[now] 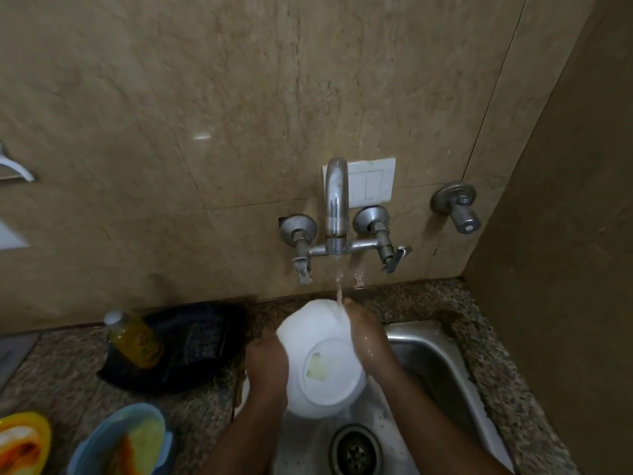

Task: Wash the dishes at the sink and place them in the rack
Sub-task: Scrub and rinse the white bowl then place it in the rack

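A white bowl [318, 358] is held over the steel sink [431, 358], its base turned toward me with a torn label patch on it. My left hand [267, 365] grips its left side. Pressed against its right side is my right hand [368, 337], wet. Water runs from the wall tap [336, 204] onto the bowl's upper right edge and my right fingers. The drain [356, 452] lies below the bowl.
On the speckled counter to the left stand a yellow liquid bottle [135, 337] on a black pan or tray [191, 347], a blue bowl with a sponge [126, 443] and a yellow dish [24, 443]. A brown wall closes the right side.
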`<state>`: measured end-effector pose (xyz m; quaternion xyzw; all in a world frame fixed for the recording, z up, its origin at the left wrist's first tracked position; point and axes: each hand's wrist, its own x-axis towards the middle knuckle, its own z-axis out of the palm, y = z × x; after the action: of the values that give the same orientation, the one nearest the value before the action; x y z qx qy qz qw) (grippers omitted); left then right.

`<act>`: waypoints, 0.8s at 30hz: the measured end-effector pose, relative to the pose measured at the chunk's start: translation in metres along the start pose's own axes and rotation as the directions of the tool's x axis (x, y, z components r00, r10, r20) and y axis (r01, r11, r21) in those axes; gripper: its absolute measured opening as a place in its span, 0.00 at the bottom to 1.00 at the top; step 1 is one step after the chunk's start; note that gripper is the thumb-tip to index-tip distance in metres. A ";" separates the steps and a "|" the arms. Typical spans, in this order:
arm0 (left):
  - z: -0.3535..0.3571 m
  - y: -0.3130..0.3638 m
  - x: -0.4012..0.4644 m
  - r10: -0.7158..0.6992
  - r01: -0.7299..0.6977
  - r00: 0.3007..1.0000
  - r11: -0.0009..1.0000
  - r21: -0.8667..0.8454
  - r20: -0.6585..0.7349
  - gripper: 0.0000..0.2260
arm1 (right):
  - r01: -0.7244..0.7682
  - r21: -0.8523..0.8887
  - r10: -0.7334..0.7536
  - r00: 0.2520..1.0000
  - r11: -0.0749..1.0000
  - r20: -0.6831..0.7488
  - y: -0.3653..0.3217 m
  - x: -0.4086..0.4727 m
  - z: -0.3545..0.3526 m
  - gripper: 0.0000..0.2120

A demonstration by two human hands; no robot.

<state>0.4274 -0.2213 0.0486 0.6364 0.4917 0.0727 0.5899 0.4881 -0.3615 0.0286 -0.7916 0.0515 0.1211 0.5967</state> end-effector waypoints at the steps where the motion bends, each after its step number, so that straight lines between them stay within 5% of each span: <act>1: -0.002 -0.004 0.002 -0.023 0.023 1.000 0.999 -0.027 -0.011 0.17 | -0.051 0.012 0.051 0.999 0.999 0.003 0.000 0.004 -0.002 0.16; 3: -0.004 -0.009 0.004 -0.002 0.004 0.999 0.999 -0.041 0.054 0.19 | -0.106 -0.009 0.105 0.994 0.994 -0.034 -0.002 0.006 -0.004 0.19; 6: -0.002 -0.008 0.004 0.237 -0.237 0.971 0.971 0.021 -0.012 0.17 | -0.057 -0.098 0.051 0.997 0.994 -0.060 -0.011 0.008 -0.007 0.21; 9: 0.006 0.015 -0.011 0.531 -0.557 0.831 0.794 0.245 0.168 0.14 | 0.122 -0.424 -0.106 0.992 0.897 0.060 -0.028 0.013 -0.008 0.25; 11: 0.015 0.028 -0.017 0.565 -0.638 0.769 0.651 0.411 0.299 0.20 | 0.181 -0.523 -0.156 0.984 0.833 0.092 -0.039 0.013 -0.001 0.25; 13: 0.022 0.037 -0.011 0.538 -0.586 0.805 0.655 0.477 0.250 0.23 | 0.217 -0.591 -0.240 0.970 0.777 0.041 -0.044 0.004 0.005 0.24; 16: 0.018 0.040 0.000 0.399 -0.428 0.903 0.809 0.403 0.160 0.19 | 0.474 -0.654 -0.588 0.807 0.590 0.056 -0.036 -0.024 0.013 0.18; 18: 0.017 0.032 0.002 0.303 -0.339 0.940 0.893 0.298 0.159 0.18 | 0.573 -0.596 -0.650 0.752 0.562 0.111 -0.014 -0.025 0.010 0.14; 19: 0.015 0.027 -0.002 0.262 -0.294 0.954 0.919 0.263 0.147 0.18 | 0.546 -0.513 -0.600 0.797 0.662 0.073 -0.007 -0.023 0.007 0.14; 21: 0.014 0.017 -0.004 0.184 -0.205 0.976 0.958 0.199 0.120 0.18 | 0.236 -0.212 -0.265 0.957 0.948 -0.121 -0.003 -0.014 0.001 0.13; 23: 0.013 0.012 -0.007 0.125 -0.139 0.986 0.982 0.129 0.110 0.17 | 0.002 -0.076 -0.014 0.986 0.997 -0.168 0.000 -0.008 0.008 0.14; 24: 0.013 0.010 -0.006 0.088 -0.097 0.992 0.990 0.104 0.090 0.17 | 0.034 -0.198 -0.075 0.976 0.980 -0.203 -0.001 -0.009 0.015 0.15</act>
<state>0.4387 -0.2327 0.0562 0.6920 0.4392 0.0461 0.5711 0.4778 -0.3470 0.0282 -0.8552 0.0800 0.0251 0.5115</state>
